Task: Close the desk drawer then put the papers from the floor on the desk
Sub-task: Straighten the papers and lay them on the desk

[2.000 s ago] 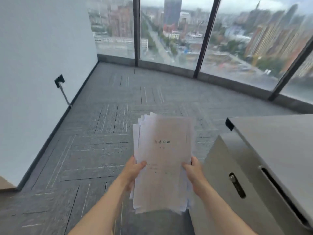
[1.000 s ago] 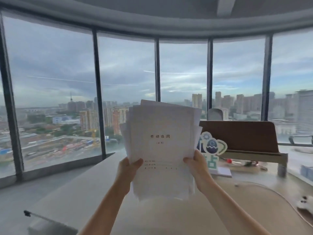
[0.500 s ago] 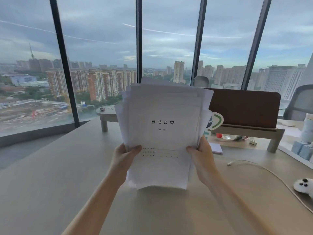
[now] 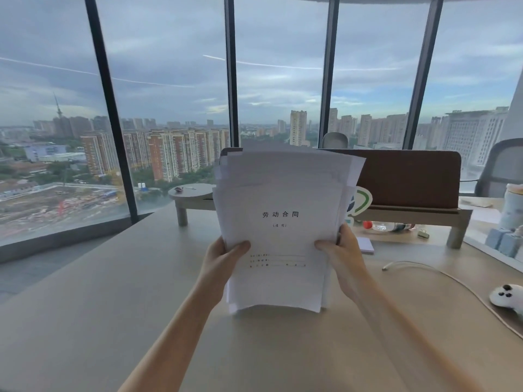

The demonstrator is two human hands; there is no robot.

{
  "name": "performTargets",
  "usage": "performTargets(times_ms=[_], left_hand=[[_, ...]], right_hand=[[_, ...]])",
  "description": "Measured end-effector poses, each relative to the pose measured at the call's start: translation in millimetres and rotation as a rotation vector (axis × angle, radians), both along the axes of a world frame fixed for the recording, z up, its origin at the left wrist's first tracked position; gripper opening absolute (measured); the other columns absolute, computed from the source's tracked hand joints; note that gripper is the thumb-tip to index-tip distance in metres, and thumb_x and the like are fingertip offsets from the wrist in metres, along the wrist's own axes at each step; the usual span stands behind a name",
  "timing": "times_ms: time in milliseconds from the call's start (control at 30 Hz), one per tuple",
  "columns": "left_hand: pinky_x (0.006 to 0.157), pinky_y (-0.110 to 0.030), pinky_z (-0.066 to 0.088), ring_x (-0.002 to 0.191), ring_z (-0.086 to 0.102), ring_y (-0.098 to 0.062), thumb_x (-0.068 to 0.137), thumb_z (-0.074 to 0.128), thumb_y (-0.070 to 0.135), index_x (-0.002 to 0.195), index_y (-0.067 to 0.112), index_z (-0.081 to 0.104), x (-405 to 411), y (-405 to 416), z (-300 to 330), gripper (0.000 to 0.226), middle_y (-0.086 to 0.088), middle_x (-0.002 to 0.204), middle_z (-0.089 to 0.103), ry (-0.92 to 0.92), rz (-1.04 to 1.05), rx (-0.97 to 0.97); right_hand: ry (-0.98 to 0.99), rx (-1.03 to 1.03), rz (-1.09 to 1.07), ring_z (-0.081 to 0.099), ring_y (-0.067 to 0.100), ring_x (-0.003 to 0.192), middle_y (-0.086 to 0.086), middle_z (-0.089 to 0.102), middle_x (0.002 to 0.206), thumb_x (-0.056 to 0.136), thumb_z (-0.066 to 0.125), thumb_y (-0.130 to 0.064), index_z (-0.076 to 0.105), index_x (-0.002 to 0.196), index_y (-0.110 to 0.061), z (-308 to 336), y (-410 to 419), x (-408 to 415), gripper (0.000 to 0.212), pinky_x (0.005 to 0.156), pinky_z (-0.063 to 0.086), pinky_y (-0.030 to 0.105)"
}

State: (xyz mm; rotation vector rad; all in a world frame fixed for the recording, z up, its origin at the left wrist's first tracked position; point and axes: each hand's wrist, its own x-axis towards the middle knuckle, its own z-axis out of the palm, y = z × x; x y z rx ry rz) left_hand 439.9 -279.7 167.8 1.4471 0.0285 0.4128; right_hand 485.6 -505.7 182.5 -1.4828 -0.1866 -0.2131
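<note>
A thick stack of white papers [image 4: 283, 205] with printed characters on the top sheet stands upright in front of me. My left hand [image 4: 223, 258] grips its left edge and my right hand [image 4: 342, 256] grips its right edge. The stack's bottom edge hangs just over the light beige desk [image 4: 113, 321], close to or touching the surface; I cannot tell which. The sheets are fanned unevenly at the top. The drawer is out of view.
A monitor riser [image 4: 195, 193] with a brown panel [image 4: 410, 176] spans the desk's back. A white cable [image 4: 424, 270], a white game controller [image 4: 506, 295], sticky notes [image 4: 366, 246] and blue items [image 4: 503, 241] lie at the right. Tall windows stand behind.
Two seconds ago I held the papers above the floor beside the drawer unit. Since then the view rose and turned to the desk, and the stack has come lower over the desktop.
</note>
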Motion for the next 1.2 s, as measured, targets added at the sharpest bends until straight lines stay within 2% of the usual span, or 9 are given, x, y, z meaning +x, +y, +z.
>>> performTargets(times_ms=[100,233,400,533,667,833,933,1000,1200], left_hand=[[0.083,-0.034,0.056,0.092,0.071,-0.018,0.087,0.064,0.005,0.107,0.018,0.069,-10,-7,5,0.024,-0.003,0.101,0.077,-0.012,-0.02,0.028],[0.083,-0.031,0.054,0.089,0.068,-0.013,0.088,0.061,0.001,0.11,0.022,0.065,-24,-17,13,0.03,0.002,0.098,0.074,-0.062,-0.011,0.036],[0.078,-0.025,0.053,0.084,0.067,-0.008,0.089,0.058,0.001,0.097,0.027,0.067,-36,-24,23,0.029,0.006,0.092,0.073,-0.107,0.001,0.051],[0.081,-0.027,0.054,0.088,0.068,-0.009,0.088,0.059,0.002,0.107,0.023,0.066,-41,-23,24,0.029,0.0,0.1,0.073,-0.13,-0.004,0.029],[0.077,-0.03,0.047,0.088,0.061,-0.016,0.084,0.056,0.008,0.116,0.011,0.06,-43,-20,15,0.032,-0.005,0.098,0.067,-0.087,-0.012,0.017],[0.072,-0.027,0.041,0.085,0.054,-0.016,0.076,0.054,0.017,0.114,0.007,0.058,-40,-17,-3,0.04,-0.003,0.094,0.06,-0.033,-0.023,0.046],[0.072,-0.025,0.047,0.084,0.061,-0.016,0.086,0.061,0.01,0.105,0.017,0.065,-35,-14,-15,0.021,0.001,0.093,0.068,-0.036,0.008,0.084],[0.071,-0.024,0.052,0.083,0.065,-0.015,0.089,0.063,0.007,0.099,0.025,0.066,-32,-14,-18,0.021,0.003,0.091,0.072,-0.031,0.046,0.114],[0.088,-0.044,0.054,0.093,0.068,-0.026,0.086,0.066,0.002,0.102,0.012,0.06,-25,-22,-18,0.019,-0.011,0.102,0.072,-0.05,0.091,0.049]], right_hand=[[-0.011,-0.012,0.031,0.064,0.014,0.088,-0.003,0.067,0.096,0.08,0.058,0.011,0.056,0.101,-0.024,5,-3,-9,0.041,0.068,0.05,0.024],[-0.069,-0.062,0.077,0.068,0.003,0.087,-0.003,0.069,0.109,0.081,0.059,0.009,0.054,0.118,-0.029,13,-8,-22,0.053,0.073,0.053,0.025],[-0.132,-0.101,0.083,0.066,0.019,0.104,0.0,0.068,0.112,0.077,0.062,0.004,0.051,0.108,-0.044,24,-11,-38,0.058,0.089,0.056,0.043],[-0.153,-0.119,0.079,0.065,0.018,0.107,-0.003,0.068,0.113,0.078,0.065,0.0,0.048,0.106,-0.053,25,-14,-46,0.063,0.09,0.055,0.041],[-0.153,-0.106,0.05,0.065,0.016,0.106,-0.005,0.068,0.111,0.081,0.065,-0.002,0.049,0.118,-0.039,21,-17,-48,0.055,0.089,0.054,0.04],[-0.173,-0.134,0.038,0.065,0.017,0.105,-0.005,0.068,0.109,0.081,0.065,-0.004,0.051,0.109,-0.039,21,-17,-44,0.047,0.092,0.054,0.044],[-0.147,-0.151,0.058,0.063,0.018,0.109,-0.003,0.066,0.115,0.081,0.066,-0.007,0.049,0.119,-0.033,15,-18,-41,0.05,0.094,0.053,0.046],[-0.146,-0.148,0.038,0.064,0.015,0.109,-0.005,0.067,0.115,0.08,0.067,-0.006,0.049,0.123,-0.032,9,-17,-38,0.053,0.096,0.053,0.048],[-0.186,-0.151,-0.039,0.065,0.02,0.105,-0.003,0.068,0.111,0.075,0.059,-0.011,0.051,0.117,-0.037,14,-8,-34,0.05,0.093,0.053,0.055]])
